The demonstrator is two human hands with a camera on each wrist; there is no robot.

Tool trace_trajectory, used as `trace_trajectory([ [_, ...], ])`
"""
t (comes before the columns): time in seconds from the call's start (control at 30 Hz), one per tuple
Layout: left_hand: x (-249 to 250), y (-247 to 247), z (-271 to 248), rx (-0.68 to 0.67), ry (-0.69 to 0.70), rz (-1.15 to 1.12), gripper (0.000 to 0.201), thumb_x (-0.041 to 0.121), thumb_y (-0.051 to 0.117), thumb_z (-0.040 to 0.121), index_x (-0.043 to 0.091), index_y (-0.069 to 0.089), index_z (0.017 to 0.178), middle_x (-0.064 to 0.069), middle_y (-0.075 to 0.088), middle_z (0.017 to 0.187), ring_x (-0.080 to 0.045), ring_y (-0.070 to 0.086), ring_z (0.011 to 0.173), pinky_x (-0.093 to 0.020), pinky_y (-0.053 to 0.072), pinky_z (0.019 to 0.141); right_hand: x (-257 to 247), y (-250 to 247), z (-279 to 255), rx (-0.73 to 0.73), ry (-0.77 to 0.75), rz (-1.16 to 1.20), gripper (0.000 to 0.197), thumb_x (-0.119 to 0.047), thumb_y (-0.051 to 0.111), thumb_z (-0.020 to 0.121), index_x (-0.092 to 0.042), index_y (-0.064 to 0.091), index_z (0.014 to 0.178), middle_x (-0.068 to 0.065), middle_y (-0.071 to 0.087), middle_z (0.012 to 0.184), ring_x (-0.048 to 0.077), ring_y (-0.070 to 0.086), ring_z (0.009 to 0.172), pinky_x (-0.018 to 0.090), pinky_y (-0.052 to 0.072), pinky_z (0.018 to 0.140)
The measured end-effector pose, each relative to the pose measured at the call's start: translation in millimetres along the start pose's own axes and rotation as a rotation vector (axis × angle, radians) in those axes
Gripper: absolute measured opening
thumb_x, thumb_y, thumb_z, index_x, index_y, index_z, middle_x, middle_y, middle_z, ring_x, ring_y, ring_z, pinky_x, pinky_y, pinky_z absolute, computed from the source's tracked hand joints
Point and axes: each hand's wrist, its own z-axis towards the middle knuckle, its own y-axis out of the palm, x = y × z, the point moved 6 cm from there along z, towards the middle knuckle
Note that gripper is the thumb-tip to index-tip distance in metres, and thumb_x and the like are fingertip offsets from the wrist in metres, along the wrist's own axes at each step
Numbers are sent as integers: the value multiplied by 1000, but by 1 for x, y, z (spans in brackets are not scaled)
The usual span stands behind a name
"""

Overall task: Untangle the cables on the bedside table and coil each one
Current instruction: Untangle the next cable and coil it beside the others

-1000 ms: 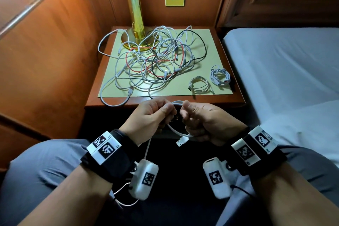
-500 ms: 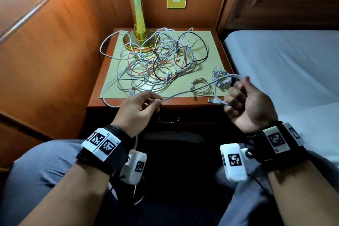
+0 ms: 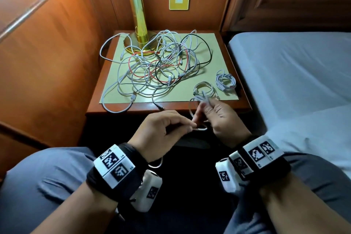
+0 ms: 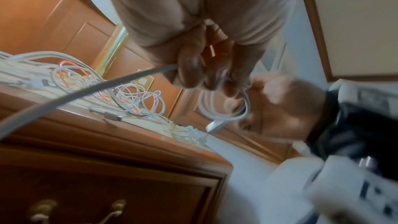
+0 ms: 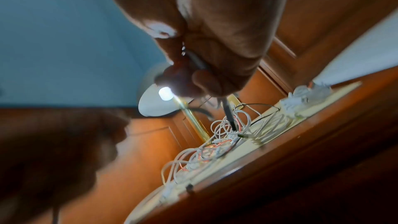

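No readable text; only coded square markers on the wristbands (image 3: 114,165).

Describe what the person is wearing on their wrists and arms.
Each bare forearm carries a wide black wrist strap topped by a white block printed with black square markers. A rounded white camera pod with its own marker hangs under each wrist. No sleeves show; grey trousers cover the legs.

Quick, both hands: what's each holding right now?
Left hand: pinching the white cable.
Right hand: gripping the same cable.
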Motion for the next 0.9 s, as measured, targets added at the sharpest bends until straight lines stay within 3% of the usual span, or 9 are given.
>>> trace_trajectory([
  [0.1,-1,-14,2,86,-67,-103,7,10,73,89,11,77,95,3,76,90,-12,71,85,-33,56,83,1,17,-5,-160,80,37,33,-20,40,107,-5,57,83,6,63,60,17,59,58,23,48,64],
  [0.23,-16,-21,2,131,-192,-143,3,17,73,90,17,70,91,-1,69,80,-19,65,73,-38,54,70,2,32,-7,-171,218,300,37,-23,37,107,-5,54,79,-2,37,48,14,31,43,19,33,41],
  [0.33,-26,-20,1,115,-261,-76,14,27,75,88,21,62,91,1,60,76,-21,53,61,-34,47,60,0,34,-10,-147,300,412,41,-30,38,106,-10,49,71,1,27,54,13,20,51,17,20,37],
  [0.4,-28,-17,-1,110,-312,-174,24,33,76,84,21,59,96,4,56,77,-19,47,59,-32,43,58,1,34,-13,-144,343,482,43,-38,42,102,-13,49,67,2,25,56,13,18,51,16,17,38],
  [0.53,-30,-10,-4,32,-394,-290,52,37,78,75,19,56,119,-1,63,98,-21,53,63,-34,49,64,0,36,-16,-175,385,610,43,-51,48,91,-17,46,64,-1,22,53,13,13,46,14,12,37],
  [0.6,-33,-7,-5,-50,-427,-251,43,34,74,79,19,62,117,-1,70,100,-21,59,65,-35,52,68,-2,34,-17,-182,382,638,42,-52,50,88,-18,45,63,-3,22,52,13,11,47,14,9,38],
  [0.67,-34,-4,-5,-95,-425,-316,22,29,68,85,13,67,100,-14,71,87,-20,54,60,-35,45,62,-3,33,-17,-195,372,623,40,-53,53,85,-21,45,62,-4,25,52,11,17,45,16,6,40],
  [0.73,-33,-2,-5,-92,-443,-414,21,26,63,89,5,63,91,-13,69,78,-21,47,58,-32,39,56,-3,33,-16,-210,363,613,38,-52,54,84,-21,42,65,-4,25,53,10,19,44,18,6,41],
  [0.9,-32,7,-4,-92,-522,-700,22,18,57,87,0,50,96,-9,63,70,-11,40,42,-15,30,38,-1,34,-14,-180,377,630,37,-48,48,91,-18,39,70,-3,31,54,9,23,43,17,9,39],
])
